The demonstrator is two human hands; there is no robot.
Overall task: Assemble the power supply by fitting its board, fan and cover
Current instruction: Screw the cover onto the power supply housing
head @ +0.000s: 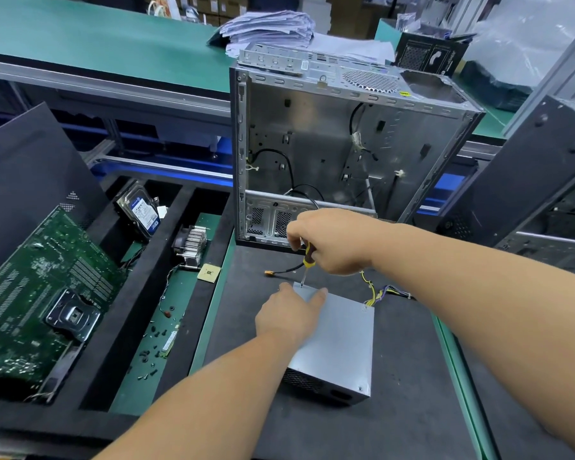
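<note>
The grey metal power supply (pixel 337 340) lies on the dark mat with its flat cover up and a mesh side facing me. My left hand (pixel 289 318) rests flat on the cover's far left part, fingers spread. My right hand (pixel 329 242) grips a yellow-and-black screwdriver (pixel 307 257), held upright with its tip on a screw at the cover's far corner. Yellow and coloured wires (pixel 377 290) leave the far right side of the unit.
An open computer case (pixel 346 144) stands just behind the unit. A black cable with an orange plug (pixel 270 273) lies by the screwdriver. To the left, foam tray compartments hold a motherboard (pixel 44 293), hard drive (pixel 140 210), heatsink (pixel 191 244), CPU (pixel 209 272) and loose screws (pixel 153 346).
</note>
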